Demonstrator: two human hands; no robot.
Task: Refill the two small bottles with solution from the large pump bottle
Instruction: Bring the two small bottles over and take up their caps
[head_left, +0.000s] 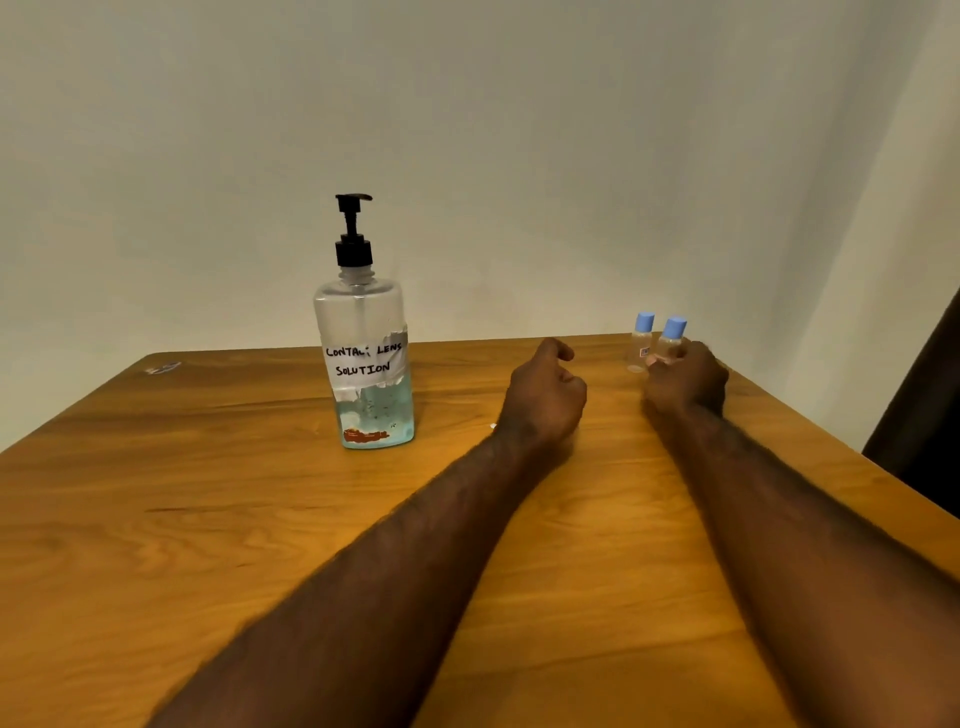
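Observation:
The large clear pump bottle (363, 358), black pump on top and a taped label reading "contact lens solution", stands upright left of centre on the wooden table (208, 519), with pale blue liquid in its lower part. Two small clear bottles with blue caps stand at the far right. My right hand (685, 382) grips the nearer small bottle (671, 340). The other small bottle (640, 343) stands just to its left, untouched. My left hand (545, 392) hovers between the pump bottle and the small bottles, fingers loosely curled, holding nothing.
A plain pale wall runs behind the table's far edge. A small pale mark or scrap (163, 369) lies at the table's far left corner. A dark object (924, 415) stands beyond the table's right edge.

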